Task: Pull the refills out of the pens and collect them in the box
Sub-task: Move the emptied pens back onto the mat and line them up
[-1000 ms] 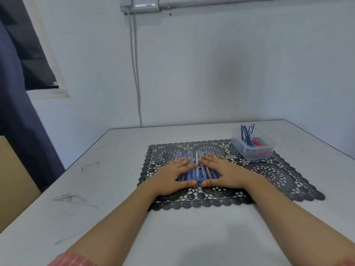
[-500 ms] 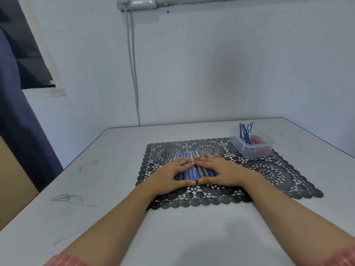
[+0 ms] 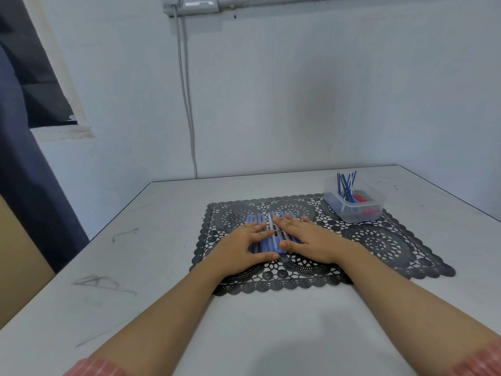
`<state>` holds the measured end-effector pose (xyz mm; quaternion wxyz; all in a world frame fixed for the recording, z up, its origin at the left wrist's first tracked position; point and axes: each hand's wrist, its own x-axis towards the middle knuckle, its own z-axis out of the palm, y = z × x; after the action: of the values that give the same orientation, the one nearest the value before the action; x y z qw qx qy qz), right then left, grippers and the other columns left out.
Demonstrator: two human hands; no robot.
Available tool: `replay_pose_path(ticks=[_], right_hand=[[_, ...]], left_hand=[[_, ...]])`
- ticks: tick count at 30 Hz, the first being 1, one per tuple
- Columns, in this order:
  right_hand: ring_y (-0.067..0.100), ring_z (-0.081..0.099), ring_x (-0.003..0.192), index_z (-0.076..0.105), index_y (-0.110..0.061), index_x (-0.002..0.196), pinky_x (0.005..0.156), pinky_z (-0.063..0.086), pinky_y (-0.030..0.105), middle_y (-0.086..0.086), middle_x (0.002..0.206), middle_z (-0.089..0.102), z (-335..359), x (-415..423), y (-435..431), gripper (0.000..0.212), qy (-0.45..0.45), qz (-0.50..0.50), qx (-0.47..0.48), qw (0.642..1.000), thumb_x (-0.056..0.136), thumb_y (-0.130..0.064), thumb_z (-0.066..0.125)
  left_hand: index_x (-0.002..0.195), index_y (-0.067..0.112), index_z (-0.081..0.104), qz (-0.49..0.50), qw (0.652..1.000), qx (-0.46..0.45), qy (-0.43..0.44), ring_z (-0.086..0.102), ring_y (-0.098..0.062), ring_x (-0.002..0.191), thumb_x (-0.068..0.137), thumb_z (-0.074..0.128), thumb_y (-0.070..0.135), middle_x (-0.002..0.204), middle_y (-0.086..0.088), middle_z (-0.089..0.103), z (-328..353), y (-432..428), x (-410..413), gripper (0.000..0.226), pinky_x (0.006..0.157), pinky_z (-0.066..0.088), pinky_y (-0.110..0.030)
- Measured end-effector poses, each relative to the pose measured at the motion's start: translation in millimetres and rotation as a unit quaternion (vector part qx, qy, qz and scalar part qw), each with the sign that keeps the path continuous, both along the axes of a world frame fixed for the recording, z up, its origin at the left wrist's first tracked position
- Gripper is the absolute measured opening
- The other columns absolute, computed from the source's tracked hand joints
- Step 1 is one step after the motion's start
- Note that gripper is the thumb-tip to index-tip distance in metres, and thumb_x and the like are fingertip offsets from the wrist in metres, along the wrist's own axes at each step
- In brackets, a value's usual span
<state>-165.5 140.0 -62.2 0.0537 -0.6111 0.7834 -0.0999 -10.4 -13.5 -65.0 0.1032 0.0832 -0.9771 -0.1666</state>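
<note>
Gathering the pens (image 3: 268,244) seems our step: they lie bunched on the lace mat (image 3: 379,240) under our left hand (image 3: 241,251) and right hand (image 3: 311,238), both flat, gripping nothing. Next we must pinch one free; the box (image 3: 352,216) holding refills (image 3: 345,185) stands far right.

The single head-worn camera looks forward and down from close above the surface (image 3: 162,267), with both forearms reaching away toward the facing wall (image 3: 298,90).
</note>
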Motion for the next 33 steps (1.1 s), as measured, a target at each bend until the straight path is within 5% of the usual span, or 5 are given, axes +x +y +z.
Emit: replay_pose_path(ticks=[8, 12, 15, 23, 33], right_hand=[[0.0, 0.006, 0.138, 0.013, -0.031, 0.146, 0.115, 0.001, 0.034, -0.009, 0.152, 0.017, 9, 6, 6, 0.086, -0.085, -0.028, -0.172, 0.981, 0.077, -0.08, 0.008], [0.013, 0.022, 0.138, 0.031, -0.024, 0.142, 0.114, 0.017, 0.038, -0.004, 0.146, 0.032, 24, 1, 12, 0.049, -0.019, -0.144, -0.303, 0.942, 0.096, -0.033, 0.043], [0.024, 0.033, 0.131, 0.043, -0.012, 0.135, 0.111, 0.027, 0.041, 0.01, 0.138, 0.044, 29, -13, 19, 0.048, 0.021, -0.243, -0.372, 0.896, 0.088, -0.006, 0.05], [0.033, 0.026, 0.131, 0.048, -0.007, 0.128, 0.111, 0.016, 0.044, 0.018, 0.136, 0.04, 21, -46, 44, 0.049, 0.113, -0.413, -0.188, 0.884, 0.081, -0.013, 0.06], [0.029, 0.04, 0.12, 0.062, -0.012, 0.111, 0.111, 0.017, 0.047, 0.01, 0.123, 0.056, 16, -45, 43, 0.026, 0.14, -0.385, -0.182, 0.894, 0.085, -0.012, 0.058]], left_hand=[[0.141, 0.032, 0.033, 0.04, 0.996, 0.018, 0.078, 0.024, -0.006, 0.137, 0.085, 0.032, 0.07, 0.149, 0.01, 0.03, 3, -9, 4, 0.069, 0.114, 0.02, -0.036], [0.14, 0.027, 0.037, 0.133, 0.982, 0.031, 0.128, 0.025, -0.008, 0.137, 0.096, 0.034, 0.046, 0.147, 0.008, 0.035, 0, -28, 9, 0.048, 0.113, 0.02, -0.033], [0.142, 0.022, 0.035, 0.183, 0.978, 0.004, 0.095, 0.023, -0.012, 0.138, 0.098, 0.033, 0.04, 0.149, 0.003, 0.032, -7, -43, 8, 0.047, 0.114, 0.02, -0.035], [0.146, 0.013, 0.023, 0.222, 0.975, -0.012, -0.016, 0.012, -0.014, 0.142, 0.101, 0.024, 0.035, 0.154, -0.001, 0.019, -16, -44, 4, 0.05, 0.116, 0.011, -0.037], [0.146, 0.013, 0.024, 0.226, 0.974, -0.018, -0.013, 0.013, -0.014, 0.142, 0.101, 0.025, 0.033, 0.154, 0.0, 0.02, -15, -42, 5, 0.049, 0.116, 0.012, -0.035]])
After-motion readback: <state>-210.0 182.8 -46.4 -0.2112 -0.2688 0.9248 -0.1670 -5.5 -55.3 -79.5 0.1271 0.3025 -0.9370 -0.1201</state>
